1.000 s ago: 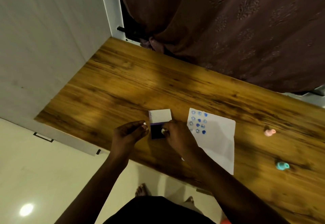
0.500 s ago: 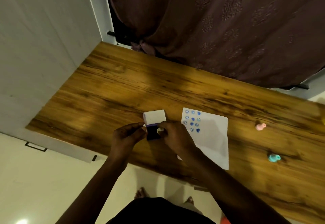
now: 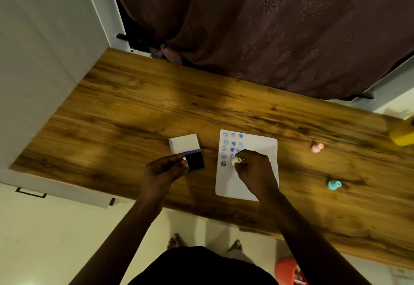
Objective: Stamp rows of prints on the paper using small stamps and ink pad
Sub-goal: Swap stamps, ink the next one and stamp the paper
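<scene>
The right hand (image 3: 253, 168) is pinching a small cream-coloured stamp (image 3: 236, 161) between thumb and fingertips, closed firmly around it, and is holding it low over the white paper (image 3: 257, 150). The stamp is sitting just near of the second column of blue prints (image 3: 233, 143), beside the lowest print of the left column; whether its face is touching the sheet cannot be told.

The left hand (image 3: 165, 170) is resting on the near left edge of the open ink pad (image 3: 195, 161), fingers curled together against its corner and steadying it. The pad's white lid (image 3: 184, 143) is lying folded back on its far side.

The relation that matters: the empty spot in the second column is lying directly under the stamp's tip, so the coming move is likely a short straight press downward. The ink pad is lying to the left of the right hand, close by, with the rows running left to right and the columns running far to near.

Further out, a pink stamp (image 3: 317, 147) and a teal stamp (image 3: 334, 184) are lying on the wooden table (image 3: 134, 110), to the right of the paper and well apart from both hands. A yellow object (image 3: 403, 131) is sitting at the far right edge.
</scene>
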Available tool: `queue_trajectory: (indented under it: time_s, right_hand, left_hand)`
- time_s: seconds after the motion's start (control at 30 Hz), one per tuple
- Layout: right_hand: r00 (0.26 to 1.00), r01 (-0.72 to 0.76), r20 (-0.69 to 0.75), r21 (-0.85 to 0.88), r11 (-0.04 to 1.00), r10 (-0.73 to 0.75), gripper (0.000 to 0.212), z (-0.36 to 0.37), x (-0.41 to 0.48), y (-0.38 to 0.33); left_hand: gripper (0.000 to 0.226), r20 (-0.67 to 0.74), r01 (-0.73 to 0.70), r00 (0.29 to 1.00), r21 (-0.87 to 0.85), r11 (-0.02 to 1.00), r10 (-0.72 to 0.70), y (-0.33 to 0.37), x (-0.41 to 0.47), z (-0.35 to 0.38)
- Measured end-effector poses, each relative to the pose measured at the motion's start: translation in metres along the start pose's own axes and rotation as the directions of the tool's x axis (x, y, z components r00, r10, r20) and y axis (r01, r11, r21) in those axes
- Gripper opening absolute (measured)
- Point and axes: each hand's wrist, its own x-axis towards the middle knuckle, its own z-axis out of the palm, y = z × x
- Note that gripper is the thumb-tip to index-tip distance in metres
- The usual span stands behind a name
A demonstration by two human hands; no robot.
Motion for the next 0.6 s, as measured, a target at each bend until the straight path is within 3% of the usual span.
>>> queue_trajectory:
  time_s: [0.6]
  right_hand:
    - [0.997, -0.034, 0.064, -0.063, 0.997, 0.038, 0.044, 0.017, 0.009, 0.005]
  left_hand:
    - [0.03, -0.012, 0.015, 1.0, 0.025, 1.0, -0.015, -0.002, 0.003, 0.01]
